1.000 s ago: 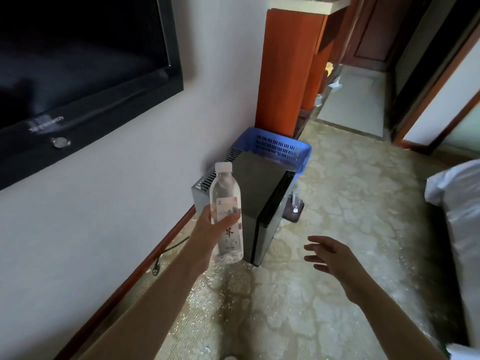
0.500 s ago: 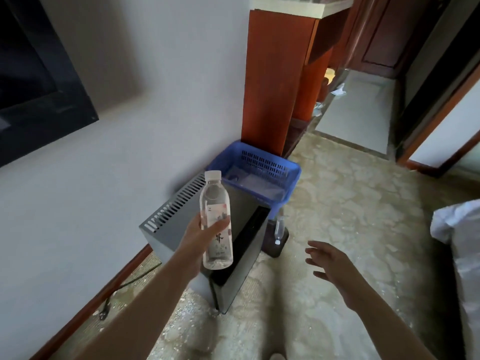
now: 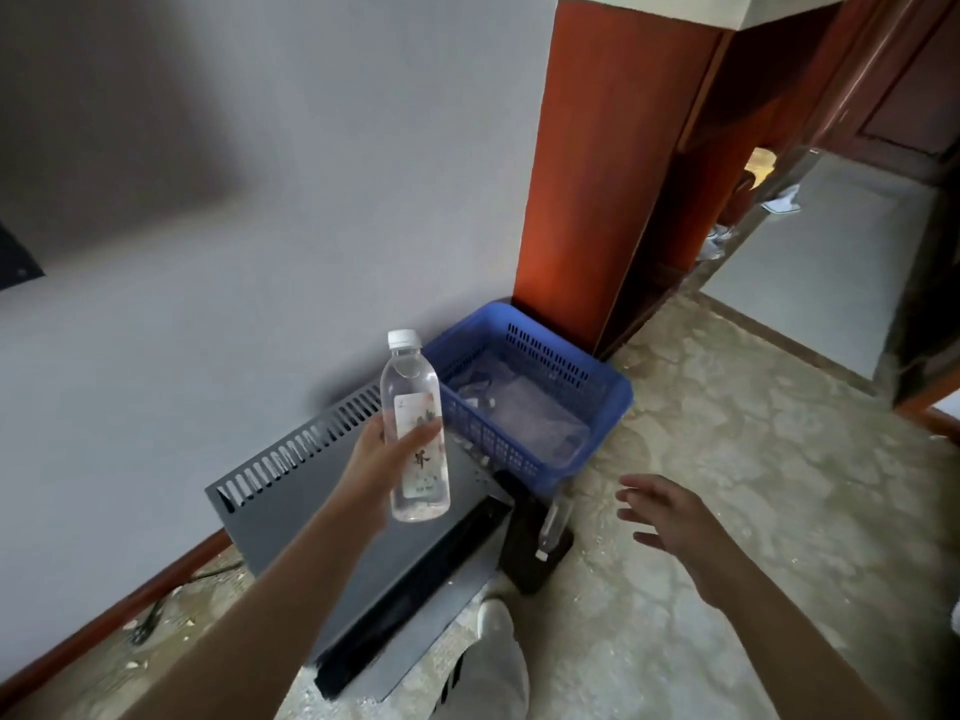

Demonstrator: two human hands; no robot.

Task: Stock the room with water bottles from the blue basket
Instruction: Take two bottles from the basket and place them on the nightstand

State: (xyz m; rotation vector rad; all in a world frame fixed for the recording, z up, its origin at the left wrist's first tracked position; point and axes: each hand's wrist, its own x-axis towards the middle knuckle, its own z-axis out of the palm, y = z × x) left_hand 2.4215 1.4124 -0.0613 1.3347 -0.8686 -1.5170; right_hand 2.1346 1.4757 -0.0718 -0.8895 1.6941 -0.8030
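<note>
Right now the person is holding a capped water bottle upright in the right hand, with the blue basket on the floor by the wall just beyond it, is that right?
Not quite: the head view shows the left hand holding the water bottle; the right hand is open and empty. The rest stands: capped, upright, blue basket just beyond.

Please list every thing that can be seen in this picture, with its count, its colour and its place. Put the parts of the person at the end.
water bottle: one, clear with a white cap, upright in the left hand
blue basket: one, on the floor against the wooden cabinet; clear plastic inside, contents not clear
grey appliance: one, grey with a black front, by the wall
second bottle: one, clear, on a dark stand beside the appliance
wooden cabinet: one, red-brown, against the wall
wall: white
floor: beige, mottled
left hand: one, gripping the bottle
right hand: one, open, empty, above the floor
shoe: one, white, bottom edge
</note>
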